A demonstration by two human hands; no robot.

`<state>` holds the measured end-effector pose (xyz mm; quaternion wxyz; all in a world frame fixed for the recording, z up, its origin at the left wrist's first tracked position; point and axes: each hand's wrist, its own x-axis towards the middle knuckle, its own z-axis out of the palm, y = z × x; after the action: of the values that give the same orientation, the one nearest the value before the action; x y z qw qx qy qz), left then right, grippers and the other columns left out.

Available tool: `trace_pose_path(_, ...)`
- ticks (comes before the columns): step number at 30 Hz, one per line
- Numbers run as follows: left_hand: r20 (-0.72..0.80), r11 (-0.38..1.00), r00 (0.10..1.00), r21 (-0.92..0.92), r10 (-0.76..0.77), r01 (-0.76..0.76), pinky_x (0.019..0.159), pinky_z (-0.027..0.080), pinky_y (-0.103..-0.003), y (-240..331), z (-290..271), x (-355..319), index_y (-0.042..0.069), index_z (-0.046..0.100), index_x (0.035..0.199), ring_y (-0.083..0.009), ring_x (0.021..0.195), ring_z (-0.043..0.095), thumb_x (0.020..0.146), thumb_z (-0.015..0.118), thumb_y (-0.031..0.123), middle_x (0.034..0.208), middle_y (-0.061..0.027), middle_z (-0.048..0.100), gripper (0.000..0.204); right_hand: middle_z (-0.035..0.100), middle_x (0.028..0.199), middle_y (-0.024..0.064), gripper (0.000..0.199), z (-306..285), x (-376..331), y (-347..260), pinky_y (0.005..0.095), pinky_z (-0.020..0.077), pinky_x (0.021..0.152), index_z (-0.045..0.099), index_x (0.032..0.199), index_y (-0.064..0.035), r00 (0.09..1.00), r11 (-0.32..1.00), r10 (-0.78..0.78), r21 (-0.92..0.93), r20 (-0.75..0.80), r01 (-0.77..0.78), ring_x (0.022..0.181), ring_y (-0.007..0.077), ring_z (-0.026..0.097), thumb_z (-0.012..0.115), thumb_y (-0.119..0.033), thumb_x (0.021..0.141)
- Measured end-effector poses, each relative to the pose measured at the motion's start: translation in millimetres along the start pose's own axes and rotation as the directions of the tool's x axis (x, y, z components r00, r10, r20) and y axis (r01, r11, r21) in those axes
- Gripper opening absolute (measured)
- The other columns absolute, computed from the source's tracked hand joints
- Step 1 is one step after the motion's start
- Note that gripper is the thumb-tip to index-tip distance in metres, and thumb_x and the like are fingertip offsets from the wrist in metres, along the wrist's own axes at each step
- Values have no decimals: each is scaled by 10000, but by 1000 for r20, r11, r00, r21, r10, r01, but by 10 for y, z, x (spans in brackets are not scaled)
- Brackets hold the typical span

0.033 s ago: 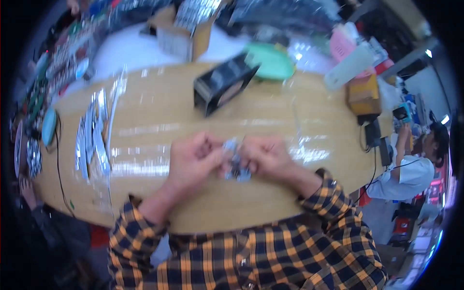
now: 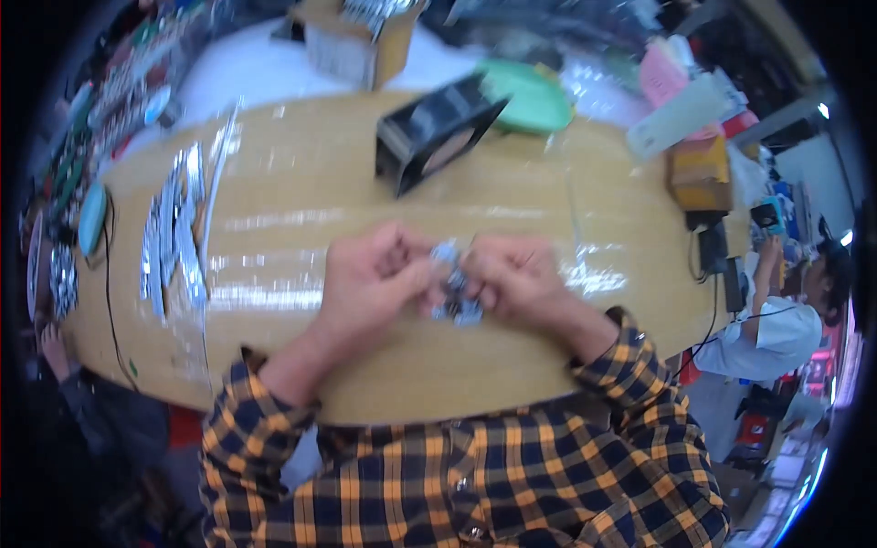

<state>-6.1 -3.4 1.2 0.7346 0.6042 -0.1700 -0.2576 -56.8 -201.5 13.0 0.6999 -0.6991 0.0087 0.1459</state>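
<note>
Above the near middle of the table (image 2: 274,356), my left hand (image 2: 376,279) and my right hand (image 2: 516,277) face each other, fingers closed. Between their fingertips is a small, shiny silver-blue piece (image 2: 467,314) with dark patches. Blur and my fingers hide its kind. Both hands grip it, the left at one side and the right at the other. Past my hands a black open-sided box-shaped stand (image 2: 425,128) sits on the table.
Silver strips (image 2: 169,233) lie in a pile at the left, near a teal oval object (image 2: 92,217) with a black cable. At the back are a green plate (image 2: 539,100) and a cardboard box (image 2: 352,57). An orange-brown box (image 2: 700,178) stands right; a person (image 2: 776,333) sits beyond.
The whole view has shifted slightly, so the table and stand appear a little higher. Both hands keep their hold on the small silver-blue piece.
</note>
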Motion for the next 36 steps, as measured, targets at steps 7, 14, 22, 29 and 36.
trace_pose_path(7,9,994,1000,-110,14,-13,543,511,-202,-8,-25,10,-53,588,986,-85,641,618,891,627,34,809,-98,663,136,528,568,-27,312,54,59,-24,161,324,410,585,740,-25,983,964,-185,-196,-12,179,466,11,452,521,-220,976)
trace_pose_path(14,60,996,998,-92,-7,13,550,526,-206,-4,29,-29,-56,598,970,-92,661,629,888,625,22,829,-100,667,116,503,542,-16,365,48,47,-39,182,327,379,553,720,-27,998,993,-68,-96,4,68,421,29,436,501,-269,988)
trace_pose_path(22,112,989,990,-133,86,-70,574,542,-229,13,34,-41,-74,599,997,-115,676,638,905,605,34,846,-124,666,142,423,500,3,409,54,31,-58,214,318,338,503,691,-23,995,979,35,195,98,-54,373,58,353,469,-296,994)
trace_pose_path(29,101,985,988,-135,117,-103,580,536,-221,-19,48,-47,-66,604,1004,-101,669,632,926,584,57,836,-103,664,147,396,496,-3,400,68,32,-29,216,304,323,494,698,-28,991,937,34,342,127,-75,364,52,315,481,-303,988)
trace_pose_path(36,-3,880,914,271,407,-391,630,531,-218,-56,34,-16,-45,603,948,-113,716,645,819,704,13,831,-87,657,174,404,497,-13,382,81,68,-11,209,316,324,512,711,-35,1000,951,20,310,-7,-17,357,51,330,489,-298,988)
